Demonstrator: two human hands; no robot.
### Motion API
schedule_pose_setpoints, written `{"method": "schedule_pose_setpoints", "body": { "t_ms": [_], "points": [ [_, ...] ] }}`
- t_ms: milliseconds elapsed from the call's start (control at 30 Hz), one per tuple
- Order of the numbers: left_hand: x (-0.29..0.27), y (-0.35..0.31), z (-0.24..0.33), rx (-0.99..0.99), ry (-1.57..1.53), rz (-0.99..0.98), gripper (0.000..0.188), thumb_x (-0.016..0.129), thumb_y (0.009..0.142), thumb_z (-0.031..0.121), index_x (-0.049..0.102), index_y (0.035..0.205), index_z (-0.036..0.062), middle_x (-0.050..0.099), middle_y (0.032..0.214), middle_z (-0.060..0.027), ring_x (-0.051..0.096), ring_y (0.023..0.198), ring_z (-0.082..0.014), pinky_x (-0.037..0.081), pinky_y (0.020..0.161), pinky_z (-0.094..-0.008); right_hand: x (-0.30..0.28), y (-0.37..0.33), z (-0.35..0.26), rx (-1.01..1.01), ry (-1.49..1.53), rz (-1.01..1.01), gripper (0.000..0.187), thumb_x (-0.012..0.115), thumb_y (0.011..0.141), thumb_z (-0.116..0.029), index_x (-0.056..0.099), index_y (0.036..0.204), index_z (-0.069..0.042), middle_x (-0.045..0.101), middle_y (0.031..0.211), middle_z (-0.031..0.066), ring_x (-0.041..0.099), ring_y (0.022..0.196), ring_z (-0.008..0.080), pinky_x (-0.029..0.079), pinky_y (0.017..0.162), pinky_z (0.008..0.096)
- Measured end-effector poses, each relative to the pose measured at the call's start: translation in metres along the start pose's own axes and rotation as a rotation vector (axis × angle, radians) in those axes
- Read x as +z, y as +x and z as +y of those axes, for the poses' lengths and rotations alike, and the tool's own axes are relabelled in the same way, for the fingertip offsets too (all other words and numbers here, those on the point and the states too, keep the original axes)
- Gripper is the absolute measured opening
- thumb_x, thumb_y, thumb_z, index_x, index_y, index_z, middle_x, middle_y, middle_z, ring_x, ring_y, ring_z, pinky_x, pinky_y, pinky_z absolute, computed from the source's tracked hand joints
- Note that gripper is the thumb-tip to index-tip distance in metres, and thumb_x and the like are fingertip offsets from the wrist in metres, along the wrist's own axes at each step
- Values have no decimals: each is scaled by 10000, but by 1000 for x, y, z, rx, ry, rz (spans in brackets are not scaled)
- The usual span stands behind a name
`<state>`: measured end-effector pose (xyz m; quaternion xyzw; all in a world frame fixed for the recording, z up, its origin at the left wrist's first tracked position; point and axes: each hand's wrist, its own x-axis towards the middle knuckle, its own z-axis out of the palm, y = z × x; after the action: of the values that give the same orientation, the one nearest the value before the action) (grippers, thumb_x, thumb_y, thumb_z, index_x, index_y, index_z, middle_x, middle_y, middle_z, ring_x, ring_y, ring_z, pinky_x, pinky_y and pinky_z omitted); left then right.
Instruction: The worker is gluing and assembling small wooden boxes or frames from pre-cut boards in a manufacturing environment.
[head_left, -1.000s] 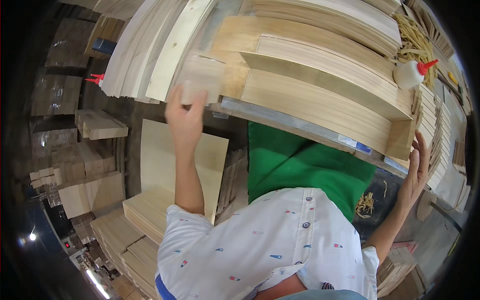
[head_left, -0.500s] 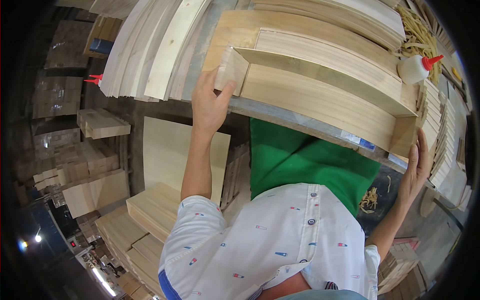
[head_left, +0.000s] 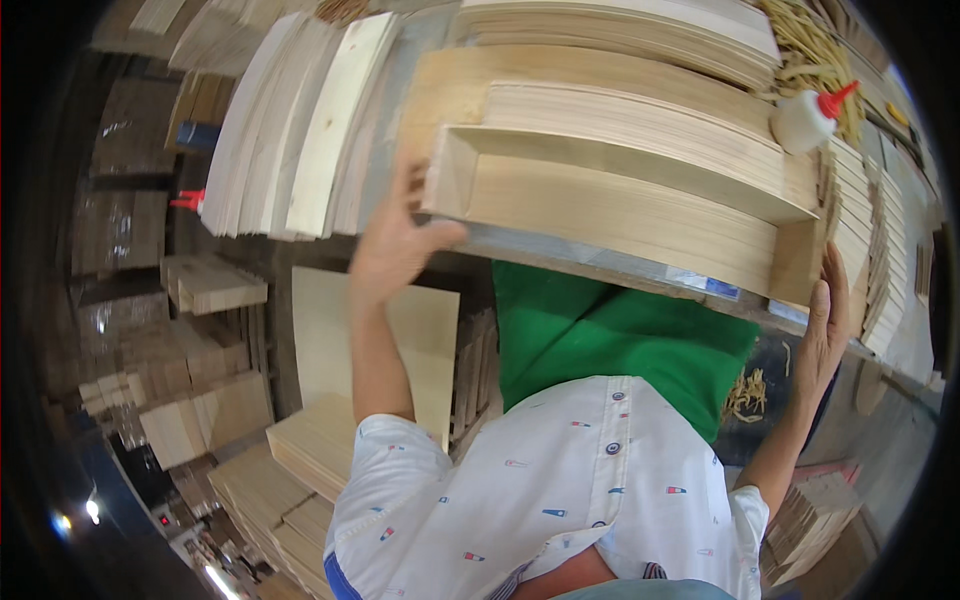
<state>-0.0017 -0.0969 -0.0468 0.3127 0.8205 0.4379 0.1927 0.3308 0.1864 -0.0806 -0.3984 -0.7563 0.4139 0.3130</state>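
Observation:
A long, shallow wooden box frame (head_left: 625,215), pale and open on its near long side, lies across the workbench along the front edge. My left hand (head_left: 395,250) is at its left end, slightly blurred, with thumb and fingers apart; whether the fingertips touch the end panel I cannot tell. At the other end my right hand (head_left: 826,320) rests its straightened fingers along the outside of the right end panel (head_left: 797,262), thumb close beside them. Directly behind the frame lies a stack of thin wooden strips (head_left: 640,130) on a wider brown board (head_left: 440,85).
A white glue bottle (head_left: 803,122) with a red nozzle stands at the back right, near curled shavings (head_left: 815,45). Rows of thin slats (head_left: 885,270) line the right side. Long boards (head_left: 335,125) lie at the left; stacked wood (head_left: 315,440) stands below.
My left hand has loosened from the frame's left end, its fingers and thumb spreading. My right hand stays at the right end. The whole view has shifted a little.

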Motion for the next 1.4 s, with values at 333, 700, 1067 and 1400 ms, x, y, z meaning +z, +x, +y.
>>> {"method": "schedule_pose_setpoints", "body": {
  "t_ms": [333,700,1067,1400],
  "points": [
    [74,171,61,418,777,-596,684,748,742,233,476,1329,11,489,1320,-183,453,1243,-323,378,1052,-373,-28,1,1,-30,143,167,389,460,1017,-217,498,1342,-7,593,1257,150,575,1126,213,475,895,313],
    [118,194,50,372,850,-668,627,775,677,250,479,1174,9,502,1179,-187,484,1104,-328,418,950,-371,-61,-22,15,52,157,296,385,479,1013,-202,513,1329,14,615,1199,144,591,1098,204,503,840,303],
    [14,192,83,365,277,-388,302,598,866,112,556,1160,60,560,952,-10,514,900,-117,432,830,-267,-58,-18,-20,-184,373,267,289,535,971,-98,581,1219,42,666,1088,141,626,1007,186,504,823,292],
    [27,99,137,388,-1063,-314,325,510,970,124,473,1254,-30,578,1055,-111,560,991,-191,414,988,-363,46,46,-116,-482,296,-572,916,781,738,-337,312,1465,-37,436,1443,139,413,1335,268,329,1096,401]
  ]
}}
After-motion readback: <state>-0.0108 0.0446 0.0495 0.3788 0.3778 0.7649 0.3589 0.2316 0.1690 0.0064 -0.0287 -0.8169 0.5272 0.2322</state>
